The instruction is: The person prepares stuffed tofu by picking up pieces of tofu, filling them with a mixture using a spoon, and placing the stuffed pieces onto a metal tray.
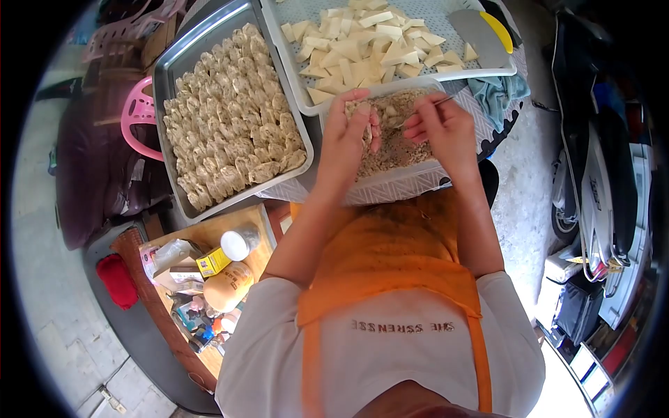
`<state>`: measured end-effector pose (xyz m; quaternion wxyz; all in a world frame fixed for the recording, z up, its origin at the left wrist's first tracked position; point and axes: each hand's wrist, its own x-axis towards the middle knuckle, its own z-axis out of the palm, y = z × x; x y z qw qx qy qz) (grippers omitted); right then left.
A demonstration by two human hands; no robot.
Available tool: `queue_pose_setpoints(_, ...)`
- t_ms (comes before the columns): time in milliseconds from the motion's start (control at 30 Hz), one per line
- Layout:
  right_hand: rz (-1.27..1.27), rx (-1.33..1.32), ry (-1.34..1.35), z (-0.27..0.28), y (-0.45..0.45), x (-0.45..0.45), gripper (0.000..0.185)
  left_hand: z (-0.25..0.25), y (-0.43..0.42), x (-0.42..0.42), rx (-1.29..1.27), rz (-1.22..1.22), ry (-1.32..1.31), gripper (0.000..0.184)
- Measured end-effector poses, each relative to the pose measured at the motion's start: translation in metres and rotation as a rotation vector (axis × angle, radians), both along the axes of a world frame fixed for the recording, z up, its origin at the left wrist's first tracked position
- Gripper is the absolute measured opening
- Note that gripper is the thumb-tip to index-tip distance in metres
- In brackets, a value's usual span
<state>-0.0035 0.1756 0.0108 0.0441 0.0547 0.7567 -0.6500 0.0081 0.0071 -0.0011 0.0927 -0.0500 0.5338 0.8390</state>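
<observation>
One likely soft wrapper point(367, 132), best edge-held, occupies curled left fingers point(359, 120) above the filling tub point(404, 170); right fingers point(429, 113) pinch a utensil point(444, 100).

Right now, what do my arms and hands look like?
Your left hand and right hand are gloveless, with no watch or bracelet visible at the wrists. The forearms are bare, and the short sleeves are white, like the shirt under your orange apron.
</observation>
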Motion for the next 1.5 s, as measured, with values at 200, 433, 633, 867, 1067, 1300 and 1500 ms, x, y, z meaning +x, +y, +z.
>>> queue_pose_setpoints(200,0.091,0.293,0.216,-0.003,0.020,-0.007,0.021,0.001,-0.001,0.000,0.076,-0.013,-0.048,0.019)
queue_pose_setpoints(433,0.525,0.593,0.555,0.013,0.034,-0.025,0.011,0.005,-0.001,0.000,0.074,-0.020,-0.074,0.022)
queue_pose_setpoints(633,0.427,0.635,0.644,0.010,0.030,-0.031,0.013,0.008,-0.002,0.000,0.052,-0.031,-0.075,0.024)
queue_pose_setpoints(867,0.495,0.683,0.599,0.008,0.030,-0.026,0.015,0.002,-0.002,-0.002,0.110,-0.048,-0.057,0.024)
queue_pose_setpoints(1067,0.325,0.578,0.687,0.000,0.027,-0.022,0.011,0.010,-0.002,0.000,-0.007,-0.086,-0.048,0.025)
queue_pose_setpoints(1300,0.515,0.682,0.683,0.000,0.026,-0.028,0.016,0.008,-0.001,-0.002,0.029,-0.076,-0.091,0.023)
queue_pose_setpoints(1500,0.382,0.644,0.622,0.008,0.028,-0.022,0.015,0.002,-0.001,-0.001,0.026,-0.072,-0.078,0.022)
